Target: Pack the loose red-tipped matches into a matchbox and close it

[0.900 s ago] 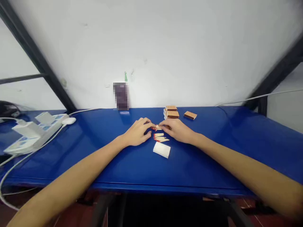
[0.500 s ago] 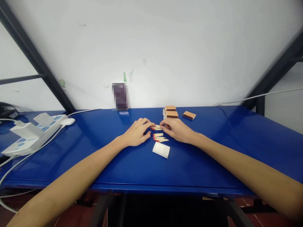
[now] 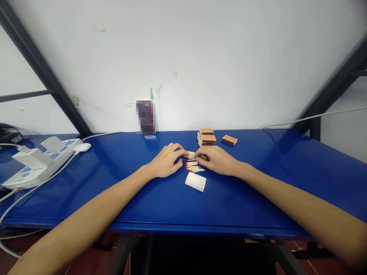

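Both hands meet over a small pile of matches (image 3: pixel 192 164): the left hand (image 3: pixel 166 162) and right hand (image 3: pixel 218 160) rest on the blue table (image 3: pixel 258 183) with fingertips pinching at the sticks, though how many each grips I cannot tell. Most matches lie crosswise, red heads toward the left hand. Just nearer than the pile sits a white tray (image 3: pixel 195 181); behind it, stacked matchboxes (image 3: pixel 207 137) and one loose matchbox (image 3: pixel 229 139). Far left of the pile lies a power strip (image 3: pixel 40 160); bare tabletop opens to the right.
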Action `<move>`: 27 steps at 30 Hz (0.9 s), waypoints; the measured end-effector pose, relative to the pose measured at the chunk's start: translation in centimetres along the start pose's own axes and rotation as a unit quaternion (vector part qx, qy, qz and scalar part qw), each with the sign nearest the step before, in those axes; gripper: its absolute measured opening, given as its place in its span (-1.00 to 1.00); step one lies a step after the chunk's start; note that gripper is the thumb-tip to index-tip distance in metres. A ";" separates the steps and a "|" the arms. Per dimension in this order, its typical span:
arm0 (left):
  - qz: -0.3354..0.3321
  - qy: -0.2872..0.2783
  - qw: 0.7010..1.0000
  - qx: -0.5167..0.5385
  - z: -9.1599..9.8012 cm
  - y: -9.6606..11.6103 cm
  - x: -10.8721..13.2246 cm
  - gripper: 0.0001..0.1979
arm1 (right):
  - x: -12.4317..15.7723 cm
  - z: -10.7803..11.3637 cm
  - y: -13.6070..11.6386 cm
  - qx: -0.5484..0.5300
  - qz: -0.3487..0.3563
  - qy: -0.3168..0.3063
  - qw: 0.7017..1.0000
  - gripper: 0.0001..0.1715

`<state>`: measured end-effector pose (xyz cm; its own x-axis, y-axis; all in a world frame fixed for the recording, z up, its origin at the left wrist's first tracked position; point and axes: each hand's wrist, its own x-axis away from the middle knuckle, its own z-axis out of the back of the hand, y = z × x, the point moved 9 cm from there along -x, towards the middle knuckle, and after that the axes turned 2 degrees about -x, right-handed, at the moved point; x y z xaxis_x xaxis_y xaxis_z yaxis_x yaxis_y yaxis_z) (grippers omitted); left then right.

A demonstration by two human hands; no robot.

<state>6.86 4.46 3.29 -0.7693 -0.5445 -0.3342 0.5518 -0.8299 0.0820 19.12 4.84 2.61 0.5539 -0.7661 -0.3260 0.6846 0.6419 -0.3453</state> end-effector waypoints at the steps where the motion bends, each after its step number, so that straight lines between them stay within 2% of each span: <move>1: -0.001 0.001 1.000 0.000 0.0 0.0 0.0 -0.68 | 0.0 0.0 0.0 -0.001 0.000 0.000 1.000 -0.84; 7: -0.009 0.007 1.000 0.003 0.1 0.1 0.0 -0.70 | 0.0 0.1 0.1 -0.004 0.003 0.003 1.000 -0.81; 16: 0.023 -0.004 1.000 -0.002 0.1 -0.2 0.0 -0.63 | 0.0 -0.2 0.1 -0.012 0.005 -0.001 1.000 -0.81; 27: 0.023 -0.014 1.000 -0.001 -0.2 -0.3 0.0 -0.66 | -0.1 -0.1 0.0 -0.010 0.007 -0.002 1.000 -0.77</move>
<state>6.78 4.72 3.05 -0.7523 -0.5846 -0.3038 0.5867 -0.8042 0.0949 19.01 4.90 2.50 0.5643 -0.7576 -0.3280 0.6672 0.6525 -0.3593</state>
